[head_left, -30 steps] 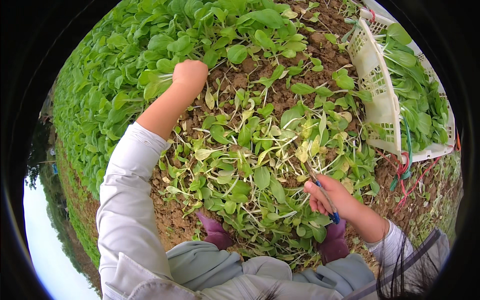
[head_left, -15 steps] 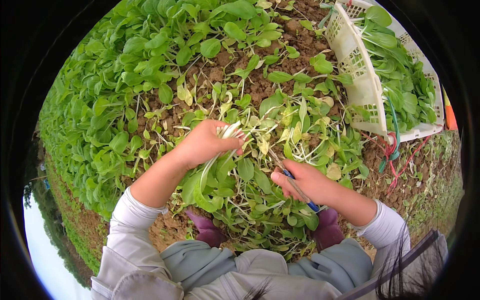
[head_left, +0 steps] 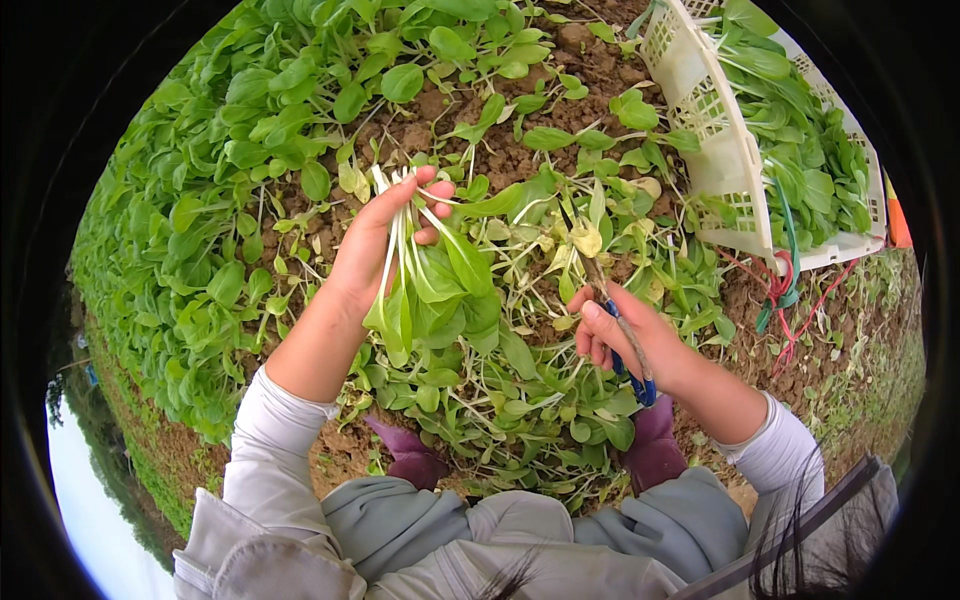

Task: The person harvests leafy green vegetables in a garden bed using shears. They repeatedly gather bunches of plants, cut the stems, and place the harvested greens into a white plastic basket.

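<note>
Note, largest first: dense bed of greens [head_left: 190, 200] across the left, bordering brown soil [head_left: 590, 60]. Next, white plastic crate [head_left: 722, 165] at upper right, loaded with leafy produce [head_left: 800, 150]. Between and below, loose leaves [head_left: 520, 400] strewn over the ground, some yellowed, reaching down to the purple boots [head_left: 655, 445].

Log the bunch of greens [head_left: 440, 295] in the left hand [head_left: 365, 245], above the loose leaves, pale stem ends pointing away from the body, leafy part hanging back toward it. Judge very light, with soft, thin foliage, easy to bruise or tear; stems crisper, likely to snap under a hard bend, perhaps slick if damp. Best held at the pale stems — firm enough for gentle pressure.

Rate the blue-handled scissors [head_left: 632, 345] in the right hand [head_left: 650, 335] as stiff, fairly light; hold only by the handles.

Record left forearm [head_left: 318, 345] slanting up from lower left, fingers slightly parted, grip narrow and loosely closed around the stems. Record right forearm [head_left: 725, 405] entering from lower right, grip curled round the handles, scissors aimed away from the body, apart from the bunch. Cannot tell the spread of the blades — nor any contact with the yellow leaf [head_left: 585, 238] beside them.
</note>
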`<state>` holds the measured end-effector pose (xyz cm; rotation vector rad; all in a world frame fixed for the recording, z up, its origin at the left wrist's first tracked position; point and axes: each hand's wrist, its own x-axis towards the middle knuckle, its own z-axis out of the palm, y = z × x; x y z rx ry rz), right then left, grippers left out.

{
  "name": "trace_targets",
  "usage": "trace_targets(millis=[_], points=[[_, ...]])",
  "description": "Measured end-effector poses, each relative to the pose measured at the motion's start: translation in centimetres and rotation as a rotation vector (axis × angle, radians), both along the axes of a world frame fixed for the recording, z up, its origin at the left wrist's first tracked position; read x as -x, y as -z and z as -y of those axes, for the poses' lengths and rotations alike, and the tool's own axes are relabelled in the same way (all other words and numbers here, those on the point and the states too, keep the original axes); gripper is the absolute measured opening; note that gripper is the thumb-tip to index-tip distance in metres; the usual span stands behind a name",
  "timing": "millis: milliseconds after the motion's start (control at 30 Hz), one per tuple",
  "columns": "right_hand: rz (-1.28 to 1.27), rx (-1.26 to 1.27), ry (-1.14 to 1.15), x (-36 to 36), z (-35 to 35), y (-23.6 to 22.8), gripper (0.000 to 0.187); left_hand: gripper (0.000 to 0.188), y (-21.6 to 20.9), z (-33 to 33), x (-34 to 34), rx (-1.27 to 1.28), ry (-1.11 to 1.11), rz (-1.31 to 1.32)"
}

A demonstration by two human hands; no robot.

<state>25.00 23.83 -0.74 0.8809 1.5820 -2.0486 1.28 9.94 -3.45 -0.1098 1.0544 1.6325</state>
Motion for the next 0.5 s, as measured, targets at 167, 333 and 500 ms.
trace_targets(millis=[167, 333, 500], points=[[-0.086, -0.089, -0.119, -0.6, 0.8, 1.2, 0.045, 0.029, 0.2, -0.2, -0.9, -0.011, -0.062, 0.095], [-0.101, -0.171, -0.152, 0.3, 1.3, 1.1, 0.048, 0.028, 0.3, -0.2, -2.1, -0.048, 0.000, 0.201], [0.085, 0.047, -0.041, 1.6, 1.2, 0.3, 0.035, 0.030, 1.1, 0.1, -2.5, 0.023, 0.080, 0.154]])
